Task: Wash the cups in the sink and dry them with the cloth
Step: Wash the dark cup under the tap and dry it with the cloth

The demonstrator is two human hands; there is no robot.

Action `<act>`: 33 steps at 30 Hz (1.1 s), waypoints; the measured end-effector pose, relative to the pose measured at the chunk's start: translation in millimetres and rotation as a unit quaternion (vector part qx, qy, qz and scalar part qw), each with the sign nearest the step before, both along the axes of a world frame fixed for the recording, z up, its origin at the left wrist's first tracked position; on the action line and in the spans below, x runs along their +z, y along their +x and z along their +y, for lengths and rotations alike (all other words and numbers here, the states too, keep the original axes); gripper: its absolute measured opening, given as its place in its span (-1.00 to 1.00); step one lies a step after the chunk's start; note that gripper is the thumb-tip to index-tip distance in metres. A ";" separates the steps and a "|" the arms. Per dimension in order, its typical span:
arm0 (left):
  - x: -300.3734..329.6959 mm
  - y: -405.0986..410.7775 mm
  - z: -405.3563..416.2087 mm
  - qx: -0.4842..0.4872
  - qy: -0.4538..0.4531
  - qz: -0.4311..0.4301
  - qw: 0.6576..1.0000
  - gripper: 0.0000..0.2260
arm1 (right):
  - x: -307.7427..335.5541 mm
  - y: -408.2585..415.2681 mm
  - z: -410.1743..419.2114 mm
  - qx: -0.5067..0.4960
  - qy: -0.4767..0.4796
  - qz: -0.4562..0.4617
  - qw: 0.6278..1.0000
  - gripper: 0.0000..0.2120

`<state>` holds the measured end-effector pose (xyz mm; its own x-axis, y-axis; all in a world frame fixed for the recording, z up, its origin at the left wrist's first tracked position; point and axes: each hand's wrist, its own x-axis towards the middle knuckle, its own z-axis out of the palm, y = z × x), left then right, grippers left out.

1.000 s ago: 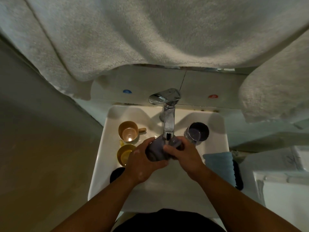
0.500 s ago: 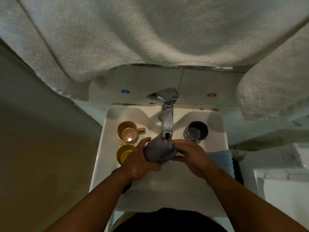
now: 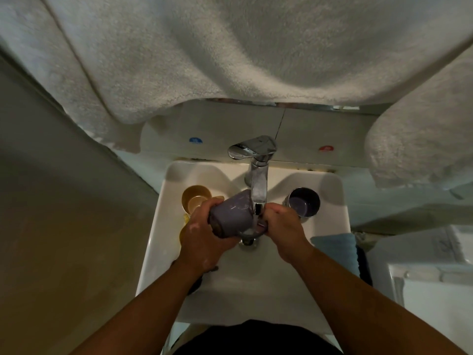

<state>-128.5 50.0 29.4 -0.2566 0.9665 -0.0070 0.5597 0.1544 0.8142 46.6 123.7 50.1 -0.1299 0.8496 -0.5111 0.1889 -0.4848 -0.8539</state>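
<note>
**Sink station: one grey cup under the tap, held in both hands**

Landmark: chrome tap (image 3: 257,172), mounted at the back middle of the white sink (image 3: 163,242).

1. Grey cup (image 3: 231,216). Directly below the tap's spout, lying on its side and tilted, over the basin. Water from the spout runs down past its right end.
2. Left hand (image 3: 202,239). Left of and below the spout. Fingers and thumb wrapped round the grey cup's body, gripping it from the left.
3. Right hand (image 3: 284,226). Right of and below the spout. Fingers curled in at the cup's right end; the part it pinches there looks like the rim or handle, though which one cannot be told.
4. Drain (image 3: 248,242). Below the spout in the basin floor, partly hidden by the cup.
5. Tan cup (image 3: 195,197). Left of the tap on the sink ledge, upright, mouth up, just beyond the left hand's knuckles.
6. Yellow cup (image 3: 186,219). Left of the tap, nearer the person than the tan cup; mostly hidden behind the left hand.
7. Dark cup (image 3: 304,202). Right of the tap on the ledge, upright, mouth up, just beside the right hand.
8. Blue cloth (image 3: 335,248). Right of the tap and nearer the person, lying on the sink's right edge.
9. White towels (image 3: 230,47). Hanging above and behind the tap, filling the upper view.
</note>
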 end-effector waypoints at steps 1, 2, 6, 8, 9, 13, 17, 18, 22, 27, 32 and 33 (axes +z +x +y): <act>0.8 0.4 -0.8 0.003 0.005 0.000 1.000 -0.20 | -0.5 -0.8 -0.4 0.000 0.021 -0.016 1.000 -0.70; 3.5 0.9 -1.5 0.011 0.003 -0.005 1.000 -0.21 | -1.2 -1.7 -1.0 0.006 0.038 -0.030 0.999 -0.71; 5.0 1.1 -2.9 0.009 0.015 -0.013 1.000 -0.25 | -3.4 0.9 -1.7 0.005 0.037 -0.009 0.999 -0.71; 4.2 2.1 -2.8 0.012 0.012 -0.014 1.000 -0.24 | -2.9 3.2 -2.4 0.009 0.032 0.010 0.999 -0.74; 4.3 3.0 -2.1 0.014 0.015 -0.012 1.000 -0.22 | -2.1 3.0 -3.9 0.019 0.034 0.010 0.999 -0.76; 2.5 4.2 -1.7 -0.001 0.004 -0.008 1.000 -0.18 | -6.0 3.7 -6.0 -0.005 0.006 0.021 1.000 -0.79; 1.1 0.5 -2.7 0.000 -0.019 -0.008 1.000 -0.22 | -9.2 7.5 -2.1 0.000 -0.010 0.006 1.000 -0.82; 0.7 -2.1 -3.9 0.009 -0.035 -0.017 0.999 -0.24 | -7.3 9.9 -2.0 0.025 -0.008 0.020 0.999 -0.82; 2.8 -14.9 -5.9 -0.029 -0.076 -0.068 0.994 -0.27 | 1.1 21.0 0.0 0.109 -0.048 0.119 0.986 -0.81; 1.8 -24.2 -5.4 -0.077 -0.120 -0.087 0.986 -0.23 | -0.1 26.8 1.9 0.167 0.052 0.031 0.984 -0.80; -0.9 -26.9 2.4 -0.101 -0.128 -0.105 0.981 -0.16 | -0.9 28.3 -0.5 0.164 0.056 0.001 0.985 -0.91; -0.6 -25.3 3.6 -0.093 -0.124 -0.108 0.982 -0.17 | -1.2 26.8 -1.5 0.162 0.051 0.001 0.986 -0.87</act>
<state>-153.7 53.6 28.8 -0.0421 0.9585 -0.2819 0.4162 0.2734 0.8672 73.5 122.2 49.0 -0.4031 0.8107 -0.4246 0.3178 -0.3111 -0.8957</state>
